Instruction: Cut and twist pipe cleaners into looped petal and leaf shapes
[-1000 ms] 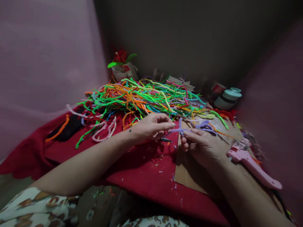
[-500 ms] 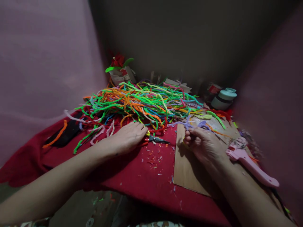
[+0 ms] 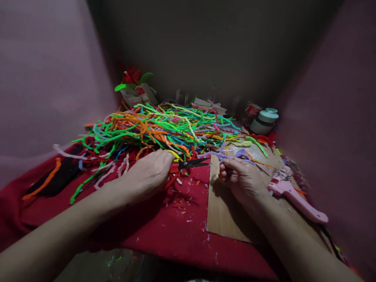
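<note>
My left hand (image 3: 151, 168) is closed around the handles of a pair of scissors (image 3: 192, 163), whose dark blades are slightly parted and point right. Over the wooden board (image 3: 225, 213), my right hand (image 3: 245, 176) pinches a fuzzy lavender pipe cleaner (image 3: 216, 155) between thumb and fingertips. One end of it sticks out left, close to the scissor tips; curled lavender parts rise behind the fingers. Behind both hands lies a big tangled pile of pipe cleaners (image 3: 164, 125) in green, orange, red and other colours.
A pink glue gun (image 3: 298, 197) lies right of my right forearm. At the back stand a mint-lidded jar (image 3: 264, 120) and a red flower (image 3: 131, 76) with green leaves. Small clippings (image 3: 182, 205) litter the red cloth (image 3: 164, 243). A black item (image 3: 51, 178) lies at left.
My left hand has lifted the scissors off the cloth, and their blades have parted and come near the lavender pipe cleaner. The whole view has shifted, so things appear further left.
</note>
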Motion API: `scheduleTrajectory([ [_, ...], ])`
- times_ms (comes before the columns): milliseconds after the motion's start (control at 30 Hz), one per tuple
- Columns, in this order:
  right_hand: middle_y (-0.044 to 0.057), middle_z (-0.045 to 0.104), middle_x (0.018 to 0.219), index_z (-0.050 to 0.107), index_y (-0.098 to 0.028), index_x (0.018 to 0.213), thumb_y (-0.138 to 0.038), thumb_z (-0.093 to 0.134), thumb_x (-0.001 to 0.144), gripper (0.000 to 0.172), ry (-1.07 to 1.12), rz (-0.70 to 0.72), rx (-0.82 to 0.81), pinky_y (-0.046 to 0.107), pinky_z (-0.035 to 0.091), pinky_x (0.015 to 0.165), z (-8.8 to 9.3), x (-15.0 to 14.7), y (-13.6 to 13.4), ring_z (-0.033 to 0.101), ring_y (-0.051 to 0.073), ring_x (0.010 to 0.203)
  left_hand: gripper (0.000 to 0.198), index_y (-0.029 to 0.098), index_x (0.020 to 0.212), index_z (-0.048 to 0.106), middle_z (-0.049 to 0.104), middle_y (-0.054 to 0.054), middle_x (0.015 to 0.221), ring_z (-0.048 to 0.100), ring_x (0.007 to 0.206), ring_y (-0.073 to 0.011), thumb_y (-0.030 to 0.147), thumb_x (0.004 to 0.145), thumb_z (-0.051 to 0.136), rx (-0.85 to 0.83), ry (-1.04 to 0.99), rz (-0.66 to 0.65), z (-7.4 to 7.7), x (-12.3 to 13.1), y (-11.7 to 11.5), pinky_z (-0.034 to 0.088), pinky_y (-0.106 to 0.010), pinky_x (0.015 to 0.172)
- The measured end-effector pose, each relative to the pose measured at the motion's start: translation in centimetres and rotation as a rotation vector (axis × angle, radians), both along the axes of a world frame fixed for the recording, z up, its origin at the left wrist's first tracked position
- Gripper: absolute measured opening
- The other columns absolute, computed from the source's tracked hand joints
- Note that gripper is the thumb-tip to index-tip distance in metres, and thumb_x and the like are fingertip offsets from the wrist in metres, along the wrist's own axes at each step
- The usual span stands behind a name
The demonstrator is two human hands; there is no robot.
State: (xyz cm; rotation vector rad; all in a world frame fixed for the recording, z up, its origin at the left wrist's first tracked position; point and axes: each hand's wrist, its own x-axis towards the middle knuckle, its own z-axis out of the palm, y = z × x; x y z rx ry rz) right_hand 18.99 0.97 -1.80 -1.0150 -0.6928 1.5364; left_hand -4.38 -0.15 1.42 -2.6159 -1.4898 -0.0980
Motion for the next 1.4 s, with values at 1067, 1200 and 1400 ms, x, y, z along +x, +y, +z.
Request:
scheduleTrajectory([
  [1067, 0.0, 0.054, 0.046, 0.057, -0.013, 0.054, -0.02, 0.06, 0.065, 0.013, -0.022, 0.109, 0.026, 0.021, 0.031, 0.036, -0.2, 0.2, -0.1, 0.043, 0.008, 0.038, 0.01, 0.015, 0.089, 0.048, 0.059, -0.006, 0.075, 0.056, 0.058, -0.0163, 0.012, 0.082, 0.041, 0.076, 0.262, -0.074, -1.2, 2.2, 0.3, 0.041, -0.027, 0.052],
  [1200, 0.0, 0.053, 0.046, 0.056, -0.014, 0.053, -0.019, 0.058, 0.066, 0.014, -0.011, 0.115, 0.036, 0.02, 0.031, 0.036, -0.1, 0.1, -0.2, 0.041, 0.007, 0.038, 0.011, 0.016, 0.089, 0.048, 0.059, -0.006, 0.073, 0.057, 0.057, -0.017, 0.012, 0.081, 0.042, 0.117, 0.277, -0.082, -1.2, 2.0, 0.3, 0.038, -0.026, 0.048],
  [1400, -0.001, 0.053, 0.046, 0.056, -0.014, 0.052, -0.018, 0.057, 0.065, 0.014, 0.038, 0.138, 0.024, 0.021, 0.031, 0.037, 0.0, 0.1, -0.2, 0.04, 0.007, 0.038, 0.016, 0.016, 0.091, 0.049, 0.059, -0.005, 0.075, 0.057, 0.057, -0.0159, 0.008, 0.079, 0.042, 0.096, 0.246, -0.09, -0.7, 1.9, 0.1, 0.033, -0.025, 0.045],
])
